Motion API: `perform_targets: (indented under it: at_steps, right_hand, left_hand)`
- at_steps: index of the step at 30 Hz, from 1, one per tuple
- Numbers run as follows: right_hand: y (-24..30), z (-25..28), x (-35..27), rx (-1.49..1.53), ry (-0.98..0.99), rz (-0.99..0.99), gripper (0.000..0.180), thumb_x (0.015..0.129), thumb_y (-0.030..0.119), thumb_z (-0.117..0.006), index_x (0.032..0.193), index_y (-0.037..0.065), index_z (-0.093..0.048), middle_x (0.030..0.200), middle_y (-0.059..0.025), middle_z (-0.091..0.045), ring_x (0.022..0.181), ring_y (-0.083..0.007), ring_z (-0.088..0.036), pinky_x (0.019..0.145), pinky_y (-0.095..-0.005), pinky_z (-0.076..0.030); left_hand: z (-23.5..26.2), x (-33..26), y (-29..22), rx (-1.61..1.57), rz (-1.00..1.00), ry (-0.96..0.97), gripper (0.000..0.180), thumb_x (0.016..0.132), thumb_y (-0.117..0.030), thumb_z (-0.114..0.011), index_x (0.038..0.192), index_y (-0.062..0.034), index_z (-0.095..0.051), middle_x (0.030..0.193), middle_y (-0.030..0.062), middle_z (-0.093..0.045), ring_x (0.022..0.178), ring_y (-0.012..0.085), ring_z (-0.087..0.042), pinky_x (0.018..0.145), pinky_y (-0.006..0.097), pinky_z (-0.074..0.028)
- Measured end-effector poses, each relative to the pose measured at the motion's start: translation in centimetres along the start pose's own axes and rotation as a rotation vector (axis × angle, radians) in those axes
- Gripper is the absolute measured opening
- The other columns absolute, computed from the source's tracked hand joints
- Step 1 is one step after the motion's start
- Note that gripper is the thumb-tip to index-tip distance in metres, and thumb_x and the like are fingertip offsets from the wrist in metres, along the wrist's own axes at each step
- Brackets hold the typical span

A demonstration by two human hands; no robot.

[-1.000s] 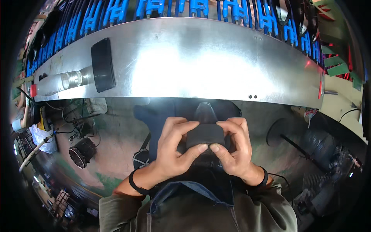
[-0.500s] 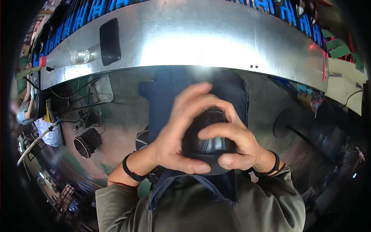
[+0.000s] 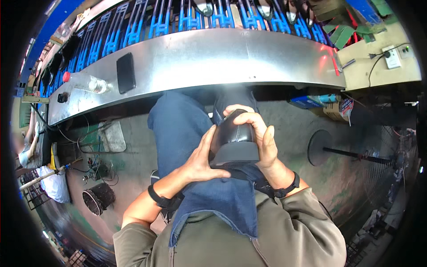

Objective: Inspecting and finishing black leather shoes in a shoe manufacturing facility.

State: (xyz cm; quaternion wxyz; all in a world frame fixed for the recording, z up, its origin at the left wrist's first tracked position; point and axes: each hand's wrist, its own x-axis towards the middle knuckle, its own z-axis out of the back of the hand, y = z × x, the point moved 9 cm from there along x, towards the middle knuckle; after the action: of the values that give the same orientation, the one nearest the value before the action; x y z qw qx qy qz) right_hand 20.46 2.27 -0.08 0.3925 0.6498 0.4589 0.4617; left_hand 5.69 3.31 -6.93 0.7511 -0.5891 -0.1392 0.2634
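I hold a black shoe (image 3: pixel 234 141) over my lap, just below the metal bench (image 3: pixel 231 58). My right hand (image 3: pixel 262 142) wraps its top, fingers curled; my left hand (image 3: pixel 201 158) cups its side, thumb pressed underneath, both gripping.

**Curved metal bench across the upper frame**

A shiny sheet-metal bench (image 3: pixel 231 58) arcs from the left edge to the upper right. On its left part lie a flat black phone-like slab (image 3: pixel 126 72) and, just left of it, a clear plastic bottle (image 3: pixel 86 82) with a red cap, lying on its side. Blue racks (image 3: pixel 187 20) run along its far edge.
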Motion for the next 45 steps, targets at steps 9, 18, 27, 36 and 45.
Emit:
perform_targets:
  at_steps: [9, 18, 27, 36, 45]
  right_hand:
    - [0.2, 0.2, -2.3, 0.595, 0.101, -0.476, 0.101, 0.08, 0.057, -0.069, 0.156, 0.003, -0.027, 0.15, -0.018, -0.045, 0.14, -0.0308, -0.043, 0.118, -0.0441, -0.033]
    - [-0.3, -5.1, -2.0, 0.539, 0.118, -0.513, 0.107, 0.062, 0.018, -0.08, 0.153, 0.004, -0.024, 0.141, -0.0107, -0.051, 0.133, -0.0245, -0.05, 0.114, -0.0382, -0.036]
    - [0.0, -5.4, -2.7, 0.48, 0.094, -0.524, 0.109, 0.063, 0.02, -0.082, 0.153, 0.004, -0.024, 0.14, -0.0123, -0.049, 0.132, -0.0236, -0.049, 0.113, -0.0377, -0.036]
    - [2.6, -2.0, 1.6, 0.152, -0.063, -0.278, 0.095, 0.079, 0.013, -0.083, 0.155, 0.002, -0.027, 0.152, -0.0198, -0.039, 0.139, -0.0302, -0.044, 0.113, -0.0417, -0.037]
    - [-0.4, -3.3, 2.0, -0.22, -0.103, -0.085, 0.075, 0.087, 0.024, -0.076, 0.145, -0.004, -0.037, 0.136, -0.0228, -0.054, 0.128, -0.0306, -0.054, 0.108, -0.0406, -0.042]
  left_hand:
    - [7.4, 1.5, -15.7, 0.781, -0.705, -0.179, 0.105, 0.064, -0.034, -0.09, 0.151, -0.0048, -0.039, 0.153, 0.0284, -0.038, 0.137, 0.0466, -0.044, 0.112, 0.052, -0.038]
    - [8.8, 0.4, -11.2, -0.647, -0.189, -0.611, 0.109, 0.079, -0.018, -0.084, 0.159, 0.0, -0.012, 0.151, 0.0161, -0.037, 0.135, 0.0247, -0.043, 0.112, 0.038, -0.038]
    - [8.8, -0.8, -11.3, -0.445, -0.204, -0.692, 0.094, 0.09, -0.018, -0.071, 0.159, 0.0008, -0.01, 0.151, 0.0193, -0.036, 0.136, 0.0268, -0.043, 0.112, 0.04, -0.038]
    - [7.9, 1.0, -3.1, -1.275, 0.094, -0.388, 0.065, 0.097, -0.04, -0.062, 0.145, -0.0039, -0.039, 0.136, 0.0154, -0.055, 0.124, 0.0273, -0.058, 0.104, 0.042, -0.05]
    - [8.3, 2.0, -6.8, -0.674, -0.066, -0.519, 0.072, 0.09, -0.026, -0.069, 0.149, 0.0, -0.037, 0.136, 0.0139, -0.053, 0.127, 0.0236, -0.052, 0.108, 0.036, -0.04]
